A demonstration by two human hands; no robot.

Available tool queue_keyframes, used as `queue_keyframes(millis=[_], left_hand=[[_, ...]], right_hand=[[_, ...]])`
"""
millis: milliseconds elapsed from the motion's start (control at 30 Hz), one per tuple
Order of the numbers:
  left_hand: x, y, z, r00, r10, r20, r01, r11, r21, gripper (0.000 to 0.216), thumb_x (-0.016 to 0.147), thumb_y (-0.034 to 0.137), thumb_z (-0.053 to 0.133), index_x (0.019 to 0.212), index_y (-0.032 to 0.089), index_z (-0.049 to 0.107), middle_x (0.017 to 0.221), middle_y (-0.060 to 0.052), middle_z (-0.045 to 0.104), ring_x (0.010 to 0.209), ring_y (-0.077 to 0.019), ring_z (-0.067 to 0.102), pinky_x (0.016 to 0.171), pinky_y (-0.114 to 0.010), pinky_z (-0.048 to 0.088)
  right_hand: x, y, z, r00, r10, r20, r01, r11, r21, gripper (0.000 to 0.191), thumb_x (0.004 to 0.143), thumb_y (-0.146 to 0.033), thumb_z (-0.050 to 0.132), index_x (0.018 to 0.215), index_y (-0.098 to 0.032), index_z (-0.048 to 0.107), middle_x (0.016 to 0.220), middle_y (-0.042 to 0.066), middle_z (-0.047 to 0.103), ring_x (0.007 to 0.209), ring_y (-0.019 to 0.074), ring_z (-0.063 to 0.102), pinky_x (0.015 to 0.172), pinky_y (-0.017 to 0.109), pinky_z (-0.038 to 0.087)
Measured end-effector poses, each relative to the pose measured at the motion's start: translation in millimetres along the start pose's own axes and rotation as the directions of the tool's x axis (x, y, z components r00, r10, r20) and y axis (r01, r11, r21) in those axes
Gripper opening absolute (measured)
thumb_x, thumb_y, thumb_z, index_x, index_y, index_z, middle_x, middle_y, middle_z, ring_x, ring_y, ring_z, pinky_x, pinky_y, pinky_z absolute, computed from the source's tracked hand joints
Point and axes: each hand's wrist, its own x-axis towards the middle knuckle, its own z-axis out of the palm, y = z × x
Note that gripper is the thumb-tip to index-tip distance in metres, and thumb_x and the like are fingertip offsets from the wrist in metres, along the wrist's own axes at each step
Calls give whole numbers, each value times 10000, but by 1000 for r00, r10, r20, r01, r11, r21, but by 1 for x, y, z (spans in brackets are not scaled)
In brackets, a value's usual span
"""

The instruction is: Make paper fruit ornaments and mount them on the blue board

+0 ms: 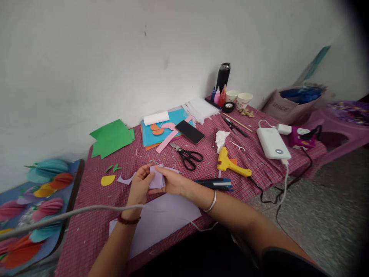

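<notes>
A small stack of folded lilac paper [156, 180] is pinched between both my hands above the table. My left hand [140, 184] grips its left side with the thumb on top. From the right, my right hand [170, 181] holds the other side, thumb along the upper edge. Below them lies a large lilac sheet [170, 215], partly covered by my forearms. A curved lilac offcut [126, 179] rests left of my left hand, near a yellow paper half-round [108, 180] and small green leaf pieces [116, 167]. Black-handled scissors [188, 157] lie slightly open beyond my hands.
A yellow glue gun [233, 164], a blue stapler [215, 184] and a white power bank [273, 143] lie to the right. Green sheets [112, 138] and a phone [189, 131] are behind. A white cable [86, 209] crosses over my left wrist. Paper ornaments [49, 209] stand at left.
</notes>
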Motion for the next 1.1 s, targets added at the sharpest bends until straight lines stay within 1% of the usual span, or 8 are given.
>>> queue_keyframes(millis=[100, 200, 333, 433, 667, 900, 1000, 1100], left_hand=[[1, -5, -4, 999, 44, -29, -43, 998, 43, 544, 695, 425, 727, 1150, 170, 571, 1031, -81, 641, 888, -187, 642, 793, -340, 525], [1, -7, -14, 967, 247, 71, -256, 939, 228, 732, 657, 464, 773, 1295, 209, 519, 1372, -141, 502, 1270, -292, 502, 1049, -464, 416], [-2, -7, -25, 765, 467, 444, -640, 628, 443, 1198, 474, 532, 881, 1487, 219, 324, 1527, -194, 354, 1417, -420, 308, 1142, -606, 252], [-5, -10, -24, 699, 495, 516, -714, 521, 468, 1239, 527, 461, 885, 1536, 227, 204, 1524, -207, 369, 1429, -420, 292, 1135, -617, 254], [-8, -25, -21, 756, 523, 394, -654, 625, 426, 1124, 686, 262, 785, 1553, 235, 70, 1397, -178, 510, 1372, -327, 420, 1122, -554, 322], [-14, -28, -20, 750, 543, 379, -662, 604, 444, 997, 689, 209, 753, 1529, 278, 220, 1451, -156, 438, 1354, -345, 419, 1116, -574, 328], [-18, -27, -22, 759, 515, 399, -651, 618, 440, 1098, 651, 285, 815, 1545, 297, 179, 1520, -164, 342, 1401, -369, 347, 1134, -589, 288], [-20, -26, -28, 795, 467, 386, -589, 747, 309, 1122, 633, 452, 833, 1543, 324, 188, 1580, -143, 261, 1459, -372, 242, 1171, -584, 213]], right_hand=[[-1, -1, 0, 1000, -24, -19, 24, 1000, -10, 136, 944, -274, 499, 1031, -189, 559, 756, -15, 622, 658, 140, 630, 705, 368, 574], [-4, 0, 1, 998, -41, -55, 38, 998, -56, 197, 883, -272, 585, 1068, -203, 568, 766, -26, 611, 645, 126, 607, 687, 342, 558], [-5, 6, 6, 992, -93, -82, 73, 972, -224, 359, 770, -307, 719, 1085, -211, 578, 761, -34, 597, 608, 110, 567, 600, 259, 496], [-2, 13, 7, 987, -136, -85, 104, 945, -310, 375, 722, -339, 753, 1031, -194, 595, 715, -37, 566, 584, 105, 531, 539, 225, 425], [-3, 18, 7, 957, -287, -47, 218, 816, -535, 459, 656, -172, 670, 1090, -231, 533, 804, -41, 547, 730, 132, 543, 678, 247, 435], [-6, 19, 7, 960, -280, 25, 240, 770, -591, 454, 622, -126, 588, 1066, -199, 526, 813, -35, 531, 720, 130, 514, 683, 251, 429], [-4, 19, 1, 942, -334, 22, 232, 605, -761, 525, 629, -85, 533, 1144, -191, 538, 807, -24, 572, 710, 142, 525, 661, 253, 434], [-6, 16, -4, 922, -382, 66, 203, 330, -922, 628, 660, -90, 546, 1274, -214, 506, 929, 13, 650, 803, 180, 590, 715, 276, 458]])
